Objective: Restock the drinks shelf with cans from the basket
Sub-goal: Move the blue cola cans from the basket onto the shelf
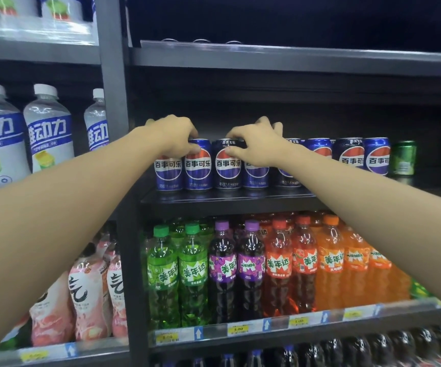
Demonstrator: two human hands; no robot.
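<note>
Dark shop shelf: both hands' fingers curl over upright cans.

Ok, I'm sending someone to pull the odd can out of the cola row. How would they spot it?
Find the dark middle shelf carrying the row of blue cola cans, above the coloured soda bottles. Follow that row to its right end. The green can stands there alone, the only one not blue.
</note>
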